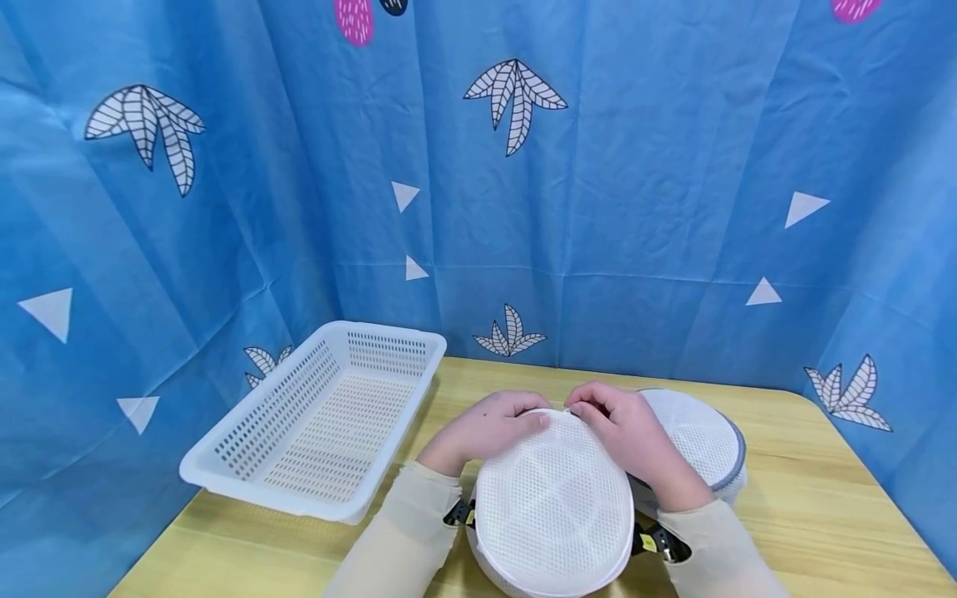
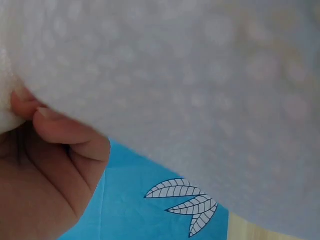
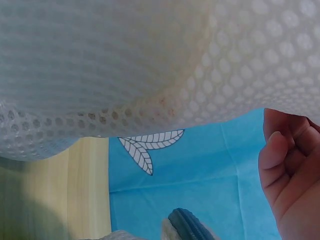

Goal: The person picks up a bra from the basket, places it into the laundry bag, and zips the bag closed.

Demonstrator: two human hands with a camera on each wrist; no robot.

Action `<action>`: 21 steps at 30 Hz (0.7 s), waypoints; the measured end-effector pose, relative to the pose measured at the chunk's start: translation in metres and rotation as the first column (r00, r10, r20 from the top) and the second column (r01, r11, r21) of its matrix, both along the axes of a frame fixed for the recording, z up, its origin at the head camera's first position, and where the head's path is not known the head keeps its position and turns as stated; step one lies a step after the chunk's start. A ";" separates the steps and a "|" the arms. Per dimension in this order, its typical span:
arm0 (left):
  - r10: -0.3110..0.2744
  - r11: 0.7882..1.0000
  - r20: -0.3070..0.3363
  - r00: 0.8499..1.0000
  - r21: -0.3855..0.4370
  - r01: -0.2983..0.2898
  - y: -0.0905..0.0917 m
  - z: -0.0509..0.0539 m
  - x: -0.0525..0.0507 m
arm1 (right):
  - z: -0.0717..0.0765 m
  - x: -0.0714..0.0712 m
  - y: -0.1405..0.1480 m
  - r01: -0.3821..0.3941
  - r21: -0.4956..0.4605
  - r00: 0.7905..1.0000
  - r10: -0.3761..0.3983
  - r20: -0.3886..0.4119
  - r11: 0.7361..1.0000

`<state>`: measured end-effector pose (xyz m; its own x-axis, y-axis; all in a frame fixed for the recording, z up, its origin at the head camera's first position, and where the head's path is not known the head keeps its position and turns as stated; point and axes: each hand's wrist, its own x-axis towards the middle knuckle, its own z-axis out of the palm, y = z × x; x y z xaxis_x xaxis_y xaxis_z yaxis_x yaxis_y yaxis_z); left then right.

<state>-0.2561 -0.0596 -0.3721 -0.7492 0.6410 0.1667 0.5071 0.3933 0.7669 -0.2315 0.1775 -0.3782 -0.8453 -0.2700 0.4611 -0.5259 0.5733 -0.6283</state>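
A round white mesh bag (image 1: pixel 553 502) is held up over the table's near part, its flat round face toward the head camera. My left hand (image 1: pixel 497 425) grips its top edge, thumb on the near face. Just right of it, my right hand (image 1: pixel 624 428) pinches the rim at the top. In the left wrist view, the fingers of my left hand (image 2: pixel 65 150) curl against the edge of the blurred mesh (image 2: pixel 190 90). The right wrist view has my right hand (image 3: pixel 295 170) with curled fingers at the mesh edge (image 3: pixel 240 75); its fingertips are partly hidden.
An empty white perforated basket (image 1: pixel 329 423) stands on the wooden table (image 1: pixel 807 498) at the left. Behind my right hand is another round white mesh bag with grey trim (image 1: pixel 691 432). A blue patterned curtain (image 1: pixel 635 208) hangs behind the table and at both sides.
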 end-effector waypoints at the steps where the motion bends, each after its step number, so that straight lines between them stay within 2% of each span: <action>1: 0.010 1.000 0.001 1.000 -0.003 -0.010 0.000 0.000 0.000 | 0.000 0.000 0.000 -0.003 0.002 1.000 0.003 0.002 1.000; 13: 0.072 0.996 0.015 0.997 0.049 -0.072 0.001 -0.002 -0.002 | -0.001 -0.002 0.004 -0.003 0.018 1.000 0.003 -0.003 1.000; 16: 0.123 0.989 0.023 0.992 0.079 -0.125 -0.002 -0.002 -0.004 | 0.000 -0.001 0.008 0.024 0.016 1.000 -0.024 0.010 1.000; 19: 0.204 0.968 0.035 0.978 0.143 -0.207 -0.007 0.000 -0.006 | 0.001 -0.001 0.010 0.063 0.001 0.998 -0.063 0.029 0.998; 21: 0.235 0.954 0.044 0.971 0.183 -0.239 -0.009 0.001 -0.006 | 0.002 -0.001 0.011 0.096 -0.004 0.995 -0.096 0.041 0.995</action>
